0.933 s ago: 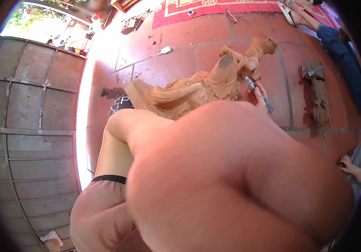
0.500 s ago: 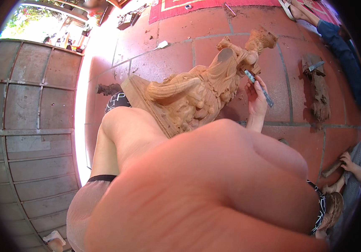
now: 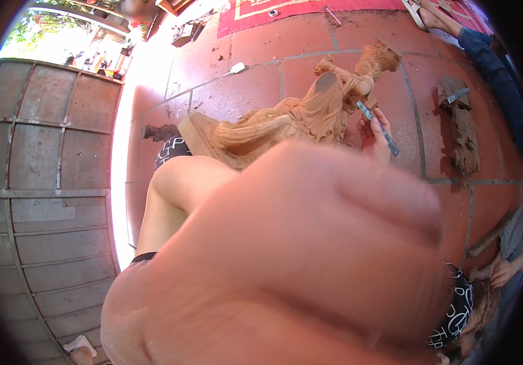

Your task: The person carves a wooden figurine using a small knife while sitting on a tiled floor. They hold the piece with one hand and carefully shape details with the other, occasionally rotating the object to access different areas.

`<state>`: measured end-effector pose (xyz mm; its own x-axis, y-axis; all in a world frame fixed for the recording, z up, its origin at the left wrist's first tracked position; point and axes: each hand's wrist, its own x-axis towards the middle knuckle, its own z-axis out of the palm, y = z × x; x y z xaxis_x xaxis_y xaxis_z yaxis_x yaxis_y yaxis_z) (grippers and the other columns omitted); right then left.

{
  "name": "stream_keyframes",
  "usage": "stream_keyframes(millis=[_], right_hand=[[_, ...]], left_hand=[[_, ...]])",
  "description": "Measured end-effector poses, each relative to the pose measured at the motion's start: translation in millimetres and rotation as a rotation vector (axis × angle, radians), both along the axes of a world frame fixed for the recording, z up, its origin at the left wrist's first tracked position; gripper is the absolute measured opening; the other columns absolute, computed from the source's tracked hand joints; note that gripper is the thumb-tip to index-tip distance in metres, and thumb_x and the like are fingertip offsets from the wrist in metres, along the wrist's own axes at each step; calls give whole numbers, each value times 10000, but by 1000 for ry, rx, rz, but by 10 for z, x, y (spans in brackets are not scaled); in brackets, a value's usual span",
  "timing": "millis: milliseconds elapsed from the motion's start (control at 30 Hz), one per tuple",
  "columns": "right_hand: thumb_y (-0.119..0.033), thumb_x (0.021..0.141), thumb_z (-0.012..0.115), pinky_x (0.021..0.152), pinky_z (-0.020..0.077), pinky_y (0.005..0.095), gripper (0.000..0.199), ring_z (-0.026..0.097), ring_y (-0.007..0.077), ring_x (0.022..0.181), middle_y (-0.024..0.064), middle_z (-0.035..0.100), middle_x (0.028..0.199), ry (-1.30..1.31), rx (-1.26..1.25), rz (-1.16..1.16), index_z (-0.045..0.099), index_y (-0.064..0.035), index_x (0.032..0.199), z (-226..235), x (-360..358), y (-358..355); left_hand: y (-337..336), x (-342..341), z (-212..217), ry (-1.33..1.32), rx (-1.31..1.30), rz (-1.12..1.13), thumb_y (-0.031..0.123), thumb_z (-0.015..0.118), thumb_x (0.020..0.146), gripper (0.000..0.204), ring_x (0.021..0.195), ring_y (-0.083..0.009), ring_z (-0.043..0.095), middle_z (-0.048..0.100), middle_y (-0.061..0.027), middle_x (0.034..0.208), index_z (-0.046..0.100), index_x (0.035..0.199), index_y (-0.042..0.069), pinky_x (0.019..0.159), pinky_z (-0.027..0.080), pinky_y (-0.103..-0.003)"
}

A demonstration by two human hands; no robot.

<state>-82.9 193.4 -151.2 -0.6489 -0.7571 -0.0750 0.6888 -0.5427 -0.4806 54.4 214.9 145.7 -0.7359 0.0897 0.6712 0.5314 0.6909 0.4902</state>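
A carved wooden figure (image 3: 319, 115) lies on its side on the tiles, its flat base toward the left. Just beyond its upper part, my left hand (image 3: 377, 139) grips a blue-grey metal chisel (image 3: 387, 137). The chisel slants, one end close to the carving near the figure's arms. My right hand (image 3: 298, 237), very large and blurred close to the camera, covers the lower middle. It hides the figure's lower side and my left forearm. Its fingers, and anything in them, cannot be made out. My bent left elbow (image 3: 173, 173) shows beside the base.
A dark, rough wood piece (image 3: 459, 137) bears another metal blade (image 3: 457, 95) at right. A co-worker's hand (image 3: 504, 272) is at lower right, near a stick (image 3: 486, 236). A white-bladed tool (image 3: 237, 68) and red mat (image 3: 255, 15) lie beyond; metal panels (image 3: 36, 152) stand left.
My right hand has shifted upward and blurred, covering more of the figure. The chisel has moved very slightly right. The co-worker's hand has come off the stick and lowered.
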Motion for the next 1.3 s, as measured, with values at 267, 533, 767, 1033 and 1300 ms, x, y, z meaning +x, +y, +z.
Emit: stream_keyframes(millis=[267, 533, 767, 1033, 1300], right_hand=[[-4, 839, 609, 760, 548, 327, 228, 642, 198, 794, 96, 622, 938, 85, -96, 38, 557, 9, 1060, 632, 11, 178], [19, 826, 605, 790, 533, 337, 176, 637, 213, 820, 115, 631, 952, 298, 7, 136, 584, 25, 1000, 553, -141, 215], [-53, 894, 550, 781, 539, 351, 167, 645, 235, 869, 127, 637, 970, 289, -38, 136, 577, 18, 1042, 582, -144, 215], [-123, 934, 527, 675, 560, 300, 232, 652, 188, 807, 97, 620, 979, 411, 41, 166, 529, 8, 1125, 643, -114, 223], [-149, 936, 537, 643, 554, 276, 282, 644, 163, 771, 90, 616, 973, 512, 100, 172, 514, 32, 1150, 798, -44, 227]], left_hand=[[-919, -717, -589, -148, -184, 140, 140, 670, 762, 95, 643, -215, 609, 584, -75, 707, 646, 819, 68, 572, 489, -301], [-1236, -794, -934, -477, -153, 295, 246, 677, 792, 212, 625, -202, 573, 588, -89, 683, 633, 784, 40, 597, 460, -308], [-1263, -803, -1076, -498, -131, 293, 176, 617, 817, 143, 707, -229, 619, 624, -102, 752, 655, 866, 47, 652, 478, -327], [-1237, -808, -1111, -546, -104, 243, 181, 636, 810, 206, 772, -230, 622, 627, -122, 825, 662, 938, 22, 702, 488, -321], [-1271, -811, -1136, -606, -100, 221, 164, 669, 775, 226, 759, -201, 617, 619, -102, 802, 649, 935, 5, 685, 488, -317]])
